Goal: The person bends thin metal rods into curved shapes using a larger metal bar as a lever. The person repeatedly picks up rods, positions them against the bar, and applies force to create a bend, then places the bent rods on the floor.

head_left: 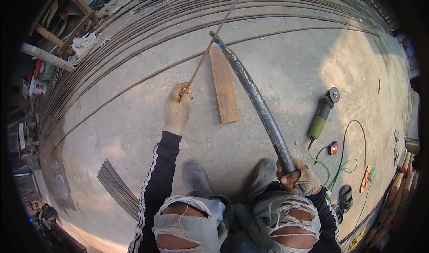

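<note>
My left hand (177,108), in a beige knit glove, is closed round the lower end of a thin steel rod (199,70) that slants up and away to the right. My right hand (304,179), in a fingerless-looking glove, grips the near end of a long dark pipe-handled bar bender (257,99) by my right knee. Its worn handle runs forward to a small metal head, which meets the rod; how the rod sits in that head is too small to tell. Under the crossing, a wooden board (225,90) lies on the concrete floor.
Long steel bars (134,78) stretch across the far floor. An angle grinder (322,114) with a green cable and a tape measure (333,148) lie to the right. A bundle of short rods (117,188) lies at left. My boots (196,176) stand below the board.
</note>
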`<state>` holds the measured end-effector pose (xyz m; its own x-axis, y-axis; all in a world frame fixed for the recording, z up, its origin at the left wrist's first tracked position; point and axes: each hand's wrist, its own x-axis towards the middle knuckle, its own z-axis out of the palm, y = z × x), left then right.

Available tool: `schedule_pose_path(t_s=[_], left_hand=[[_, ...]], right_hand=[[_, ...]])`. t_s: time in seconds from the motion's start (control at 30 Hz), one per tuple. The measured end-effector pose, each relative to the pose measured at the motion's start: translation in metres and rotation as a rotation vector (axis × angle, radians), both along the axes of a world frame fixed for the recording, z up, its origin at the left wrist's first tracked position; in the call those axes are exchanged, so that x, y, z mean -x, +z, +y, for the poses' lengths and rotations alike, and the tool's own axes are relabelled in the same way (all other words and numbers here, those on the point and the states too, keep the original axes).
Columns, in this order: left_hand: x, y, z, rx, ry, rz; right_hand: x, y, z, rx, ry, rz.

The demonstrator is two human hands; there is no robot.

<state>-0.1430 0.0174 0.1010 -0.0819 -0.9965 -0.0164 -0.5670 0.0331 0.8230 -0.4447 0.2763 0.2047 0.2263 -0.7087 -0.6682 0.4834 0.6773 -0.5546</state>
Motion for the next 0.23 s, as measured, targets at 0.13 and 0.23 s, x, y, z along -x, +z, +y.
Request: schedule_pose_path(t_s=[0.13,0.23], left_hand=[[0.012,0.007,-0.010,0.026,0.007,0.001],[0.016,0.006,-0.013,0.053,-0.002,-0.005]], right_hand=[[0.002,0.000,0.000,0.005,0.040,0.013],[0.001,0.001,0.000,0.001,0.043,0.020]])
